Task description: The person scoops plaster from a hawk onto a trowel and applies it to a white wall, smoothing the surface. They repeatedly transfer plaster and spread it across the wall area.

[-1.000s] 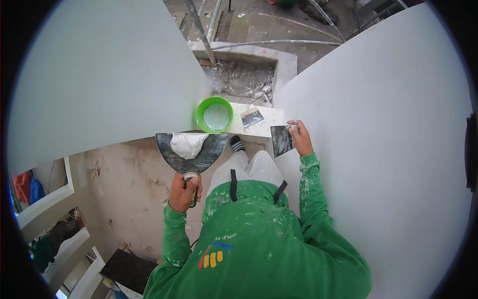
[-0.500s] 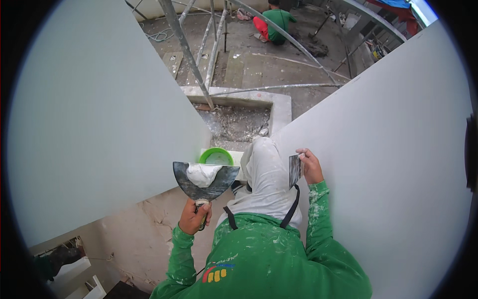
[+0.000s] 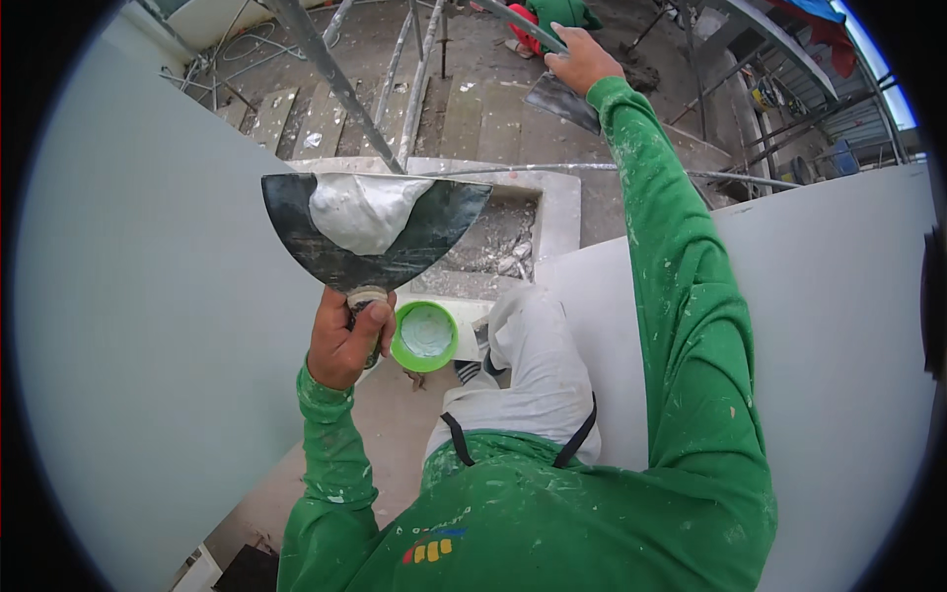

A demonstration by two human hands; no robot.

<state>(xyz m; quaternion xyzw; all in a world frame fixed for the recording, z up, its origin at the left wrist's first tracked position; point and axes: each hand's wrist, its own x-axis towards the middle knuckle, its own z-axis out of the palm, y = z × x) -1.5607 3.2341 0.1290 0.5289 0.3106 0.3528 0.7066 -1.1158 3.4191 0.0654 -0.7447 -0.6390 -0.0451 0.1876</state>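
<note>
My left hand [image 3: 350, 340] is closed round the handle of a wide putty knife [image 3: 286, 212], its dark curved blade facing up in front of me. A thick lump of white putty [image 3: 360, 212] lies across the blade's middle, by its straight edge. My right arm is stretched far forward and up. In my right hand [image 3: 584, 61] is a small flat scraper blade [image 3: 562, 102], dark grey and partly covered by the hand. Those fingers overlap a grey scaffold tube [image 3: 518, 20]; whether they touch it I cannot tell. Below the putty knife stands a green bucket [image 3: 397, 345] with pale putty inside.
Smooth pale wall panels rise on the left [image 3: 148, 257] and right [image 3: 829, 326]. Scaffold poles [image 3: 340, 79] cross ahead, beyond a concrete ledge [image 3: 559, 212] with rubble behind it. Farther off, a person in green [image 3: 562, 12] crouches on the ground.
My right hand has swung forward and up with the scraper blade, from beside the right panel to near the scaffold tube. My left hand has raised the loaded putty knife, which looks larger.
</note>
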